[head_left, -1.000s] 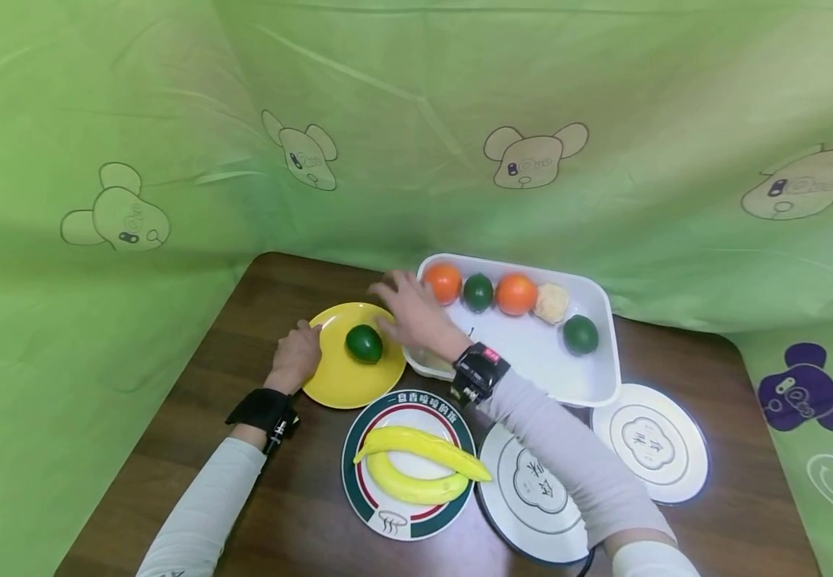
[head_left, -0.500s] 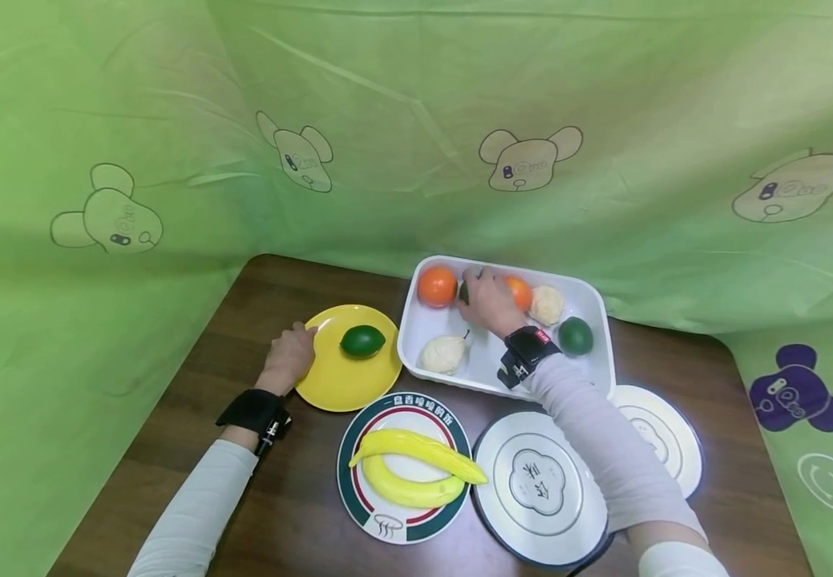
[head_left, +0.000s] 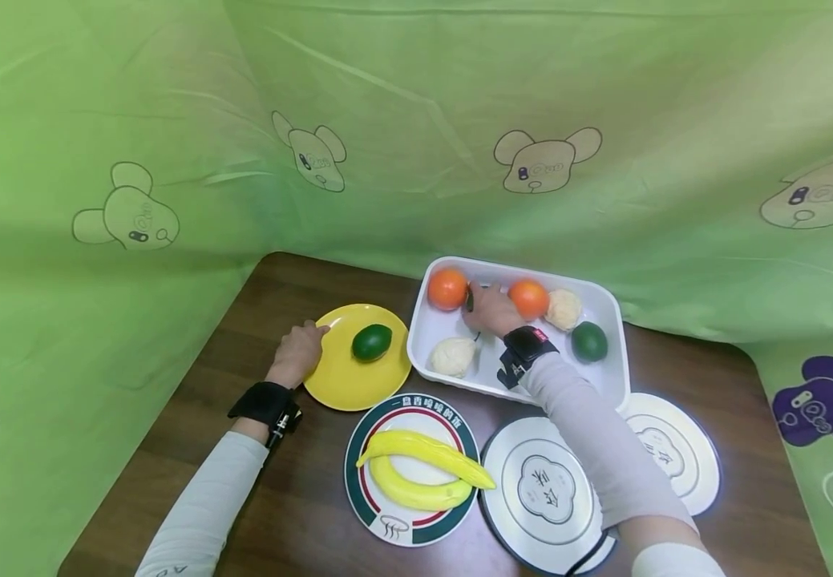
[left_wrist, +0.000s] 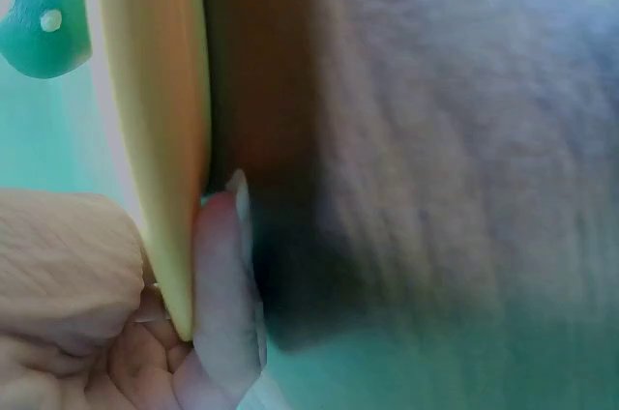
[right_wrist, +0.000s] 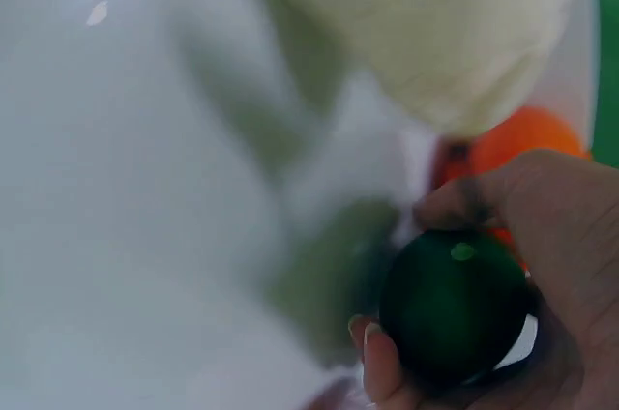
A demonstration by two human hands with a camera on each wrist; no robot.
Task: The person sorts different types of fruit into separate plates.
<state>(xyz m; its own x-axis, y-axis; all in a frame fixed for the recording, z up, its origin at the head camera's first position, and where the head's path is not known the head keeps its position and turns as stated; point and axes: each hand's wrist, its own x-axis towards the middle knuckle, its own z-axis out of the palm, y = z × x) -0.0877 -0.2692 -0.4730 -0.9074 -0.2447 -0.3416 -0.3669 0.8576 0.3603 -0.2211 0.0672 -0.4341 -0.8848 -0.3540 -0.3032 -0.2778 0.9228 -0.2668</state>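
My left hand [head_left: 297, 354] pinches the left rim of the yellow plate [head_left: 340, 383], thumb on one face and fingers on the other in the left wrist view. On that plate lies a dark green lime [head_left: 371, 343]. Inside the white tray [head_left: 423, 340], my right hand [head_left: 492, 311] grips another lime [right_wrist: 455, 308], thumb and fingers curled round it. In the head view this lime is mostly hidden by the hand. One orange [head_left: 448, 288] sits left of the right hand and a second orange [head_left: 528, 300] right of it. A pale pear [head_left: 452, 357] lies nearer the tray's front.
A pale round fruit [head_left: 564, 310] and a green fruit [head_left: 589, 342] lie at the tray's right. In front, two bananas [head_left: 423, 449] rest on a green-rimmed plate [head_left: 353, 473]. Two white round plates, one nearer [head_left: 546, 529] and one farther [head_left: 701, 473], lie under or beside the right forearm.
My right hand has moved right from above the yellow plate into the tray and taken hold of the lime between the oranges. The left hand still holds the plate's rim.
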